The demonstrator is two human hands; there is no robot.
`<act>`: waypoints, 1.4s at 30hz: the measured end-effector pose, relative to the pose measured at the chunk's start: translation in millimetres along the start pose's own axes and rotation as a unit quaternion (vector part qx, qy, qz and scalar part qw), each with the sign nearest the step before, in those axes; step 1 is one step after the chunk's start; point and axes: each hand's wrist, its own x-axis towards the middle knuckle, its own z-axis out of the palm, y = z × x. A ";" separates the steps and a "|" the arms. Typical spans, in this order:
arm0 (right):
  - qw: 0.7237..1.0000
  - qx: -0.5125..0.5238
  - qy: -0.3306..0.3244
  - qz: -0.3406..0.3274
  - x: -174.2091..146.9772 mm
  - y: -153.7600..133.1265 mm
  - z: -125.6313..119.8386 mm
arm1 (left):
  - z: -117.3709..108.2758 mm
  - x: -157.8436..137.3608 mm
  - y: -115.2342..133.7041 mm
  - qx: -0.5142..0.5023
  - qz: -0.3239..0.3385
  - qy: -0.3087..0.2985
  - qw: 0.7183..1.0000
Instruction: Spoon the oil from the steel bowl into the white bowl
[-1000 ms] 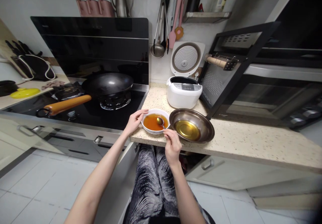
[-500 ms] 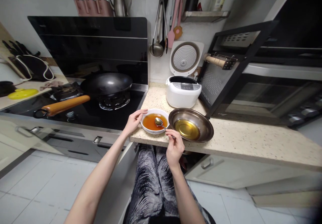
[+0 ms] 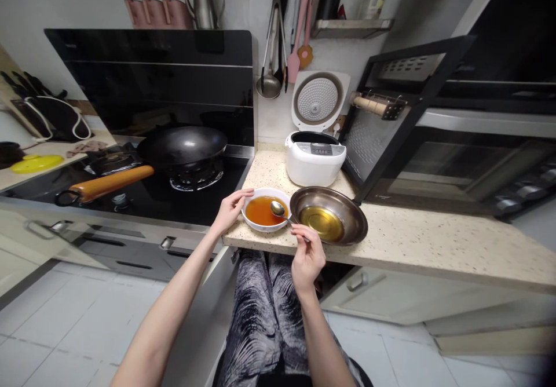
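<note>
A white bowl of reddish-brown liquid stands near the counter's front edge. My left hand grips its left rim, thumb and fingers closed there. Pinched by the handle in my right hand is a metal spoon; its bowl is over the right part of the liquid. Whether the spoon's tip touches the liquid I cannot tell. Close on the right sits a round steel basin with clear yellow liquid in the bottom.
Behind the bowls stands a white rice cooker with its lid up. To the left, a black wok rests on the gas stove, its wooden handle pointing toward me. A black oven stands at the right on the counter.
My right hand has moved slightly right, and the spoon has shifted right with it, toward the bowl's right rim. My left hand stays on the rim.
</note>
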 end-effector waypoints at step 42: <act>0.967 -0.138 -0.068 -0.201 25.5 12.7 -36.5 | 0.1 0.5 2.1 -0.007 0.000 0.004 1.000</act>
